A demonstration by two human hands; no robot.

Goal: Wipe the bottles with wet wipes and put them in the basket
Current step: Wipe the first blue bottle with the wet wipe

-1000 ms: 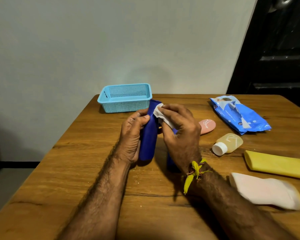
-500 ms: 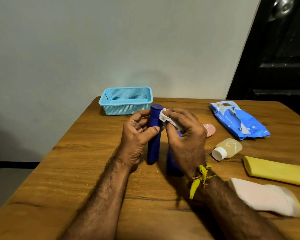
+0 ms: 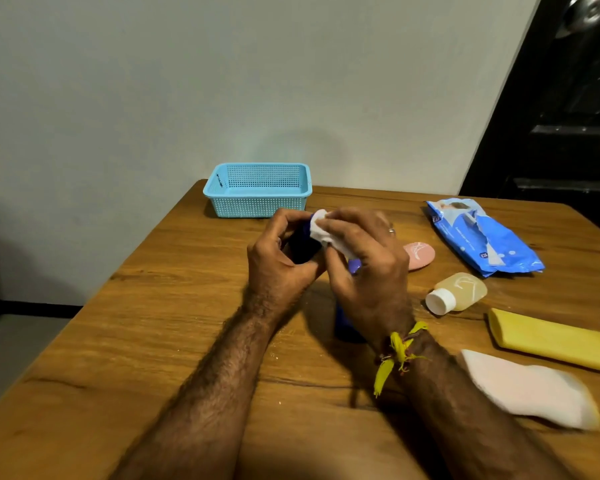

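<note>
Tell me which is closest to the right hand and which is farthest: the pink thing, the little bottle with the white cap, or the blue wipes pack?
From the right hand, in the head view:
1. Pink thing, just to its right.
2. Little bottle with the white cap, lying on its side, farther right and nearer the person.
3. Blue wipes pack, far right, toward the back of the table.

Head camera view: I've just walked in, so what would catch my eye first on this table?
Most likely the two hands at the centre: the left hand grips a dark blue bottle while the right hand rubs a white wet wipe over its top. Behind them, at the table's far edge, stands a light blue basket. To the right lie a blue wipes pack and a yellow bottle.
</note>
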